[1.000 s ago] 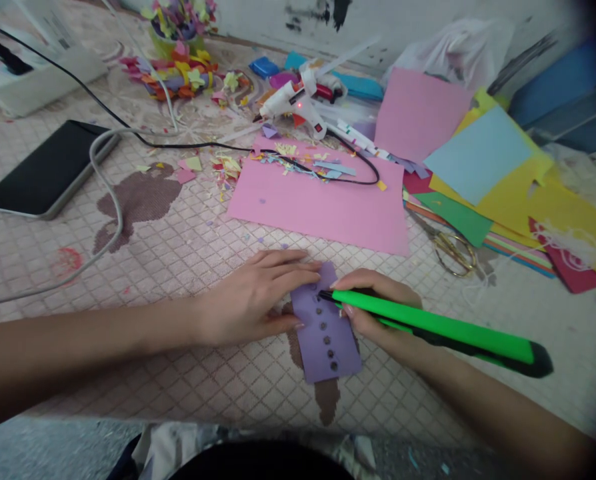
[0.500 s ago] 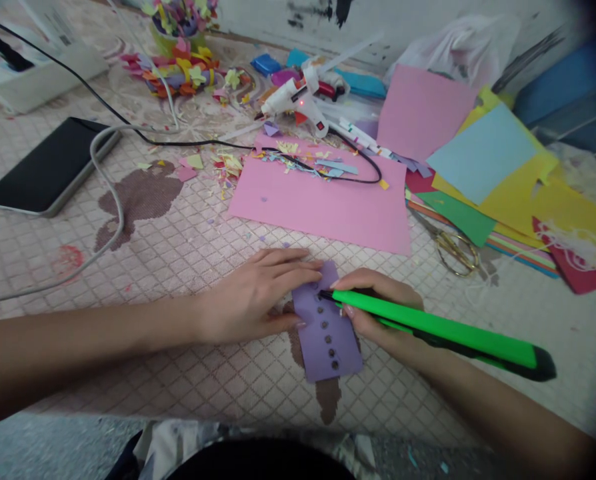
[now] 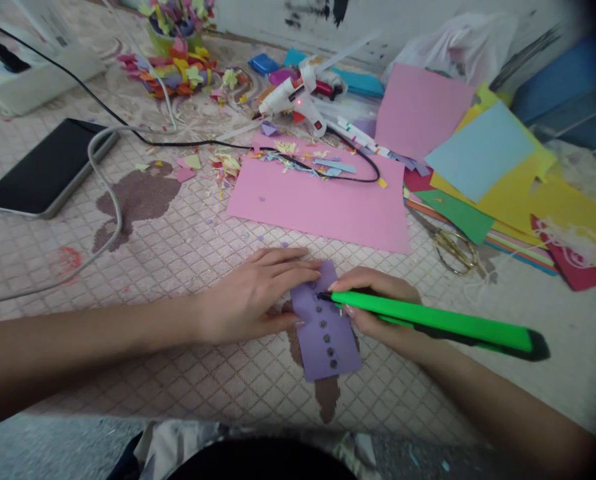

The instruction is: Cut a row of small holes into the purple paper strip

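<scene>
A small purple paper with a row of several dark round spots lies on the patterned cloth. Flat on its left edge rests my left hand, fingers and thumb apart, holding nothing. My right hand is closed around a green utility knife. The knife's dark tip touches or hovers just over the upper part of the purple paper; I cannot tell which. Its green body slants back over my right forearm.
Beyond my hands lies a pink sheet with paper scraps and a black cable. A white glue gun stands behind it. Gold-handled scissors and coloured papers are right, a black tablet-like device left.
The back end of the green knife has risen slightly and shifted a little left. My left hand stays at the same place on the purple paper.
</scene>
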A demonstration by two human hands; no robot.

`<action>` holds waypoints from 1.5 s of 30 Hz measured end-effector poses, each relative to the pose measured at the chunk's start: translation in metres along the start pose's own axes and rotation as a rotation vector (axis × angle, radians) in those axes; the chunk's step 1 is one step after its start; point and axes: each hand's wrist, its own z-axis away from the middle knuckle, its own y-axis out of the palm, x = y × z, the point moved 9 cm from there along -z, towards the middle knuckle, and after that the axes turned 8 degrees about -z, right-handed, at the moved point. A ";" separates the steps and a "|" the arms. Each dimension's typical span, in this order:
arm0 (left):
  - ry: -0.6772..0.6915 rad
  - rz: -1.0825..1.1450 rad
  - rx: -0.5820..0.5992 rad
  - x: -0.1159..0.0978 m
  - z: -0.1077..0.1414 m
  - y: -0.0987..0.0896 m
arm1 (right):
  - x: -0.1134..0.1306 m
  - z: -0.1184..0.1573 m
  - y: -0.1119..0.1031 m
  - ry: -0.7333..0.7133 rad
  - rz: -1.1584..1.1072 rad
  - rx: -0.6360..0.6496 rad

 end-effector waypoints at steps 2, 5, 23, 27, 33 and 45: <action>-0.001 0.002 0.005 0.000 0.000 0.001 | -0.004 0.001 -0.003 0.024 -0.028 -0.022; 0.003 0.000 0.008 0.000 0.000 0.001 | -0.009 0.002 -0.005 0.067 -0.061 -0.038; 0.017 -0.015 0.011 -0.001 0.000 0.002 | -0.001 -0.004 -0.002 0.029 -0.005 -0.020; 0.015 -0.028 0.010 -0.001 0.000 0.001 | -0.006 -0.001 -0.009 0.097 -0.044 -0.101; 0.025 -0.048 -0.019 -0.002 0.002 0.000 | -0.003 0.005 -0.009 0.115 0.002 -0.145; 0.072 0.025 0.156 -0.004 0.000 0.006 | -0.002 0.005 -0.011 0.153 -0.055 -0.157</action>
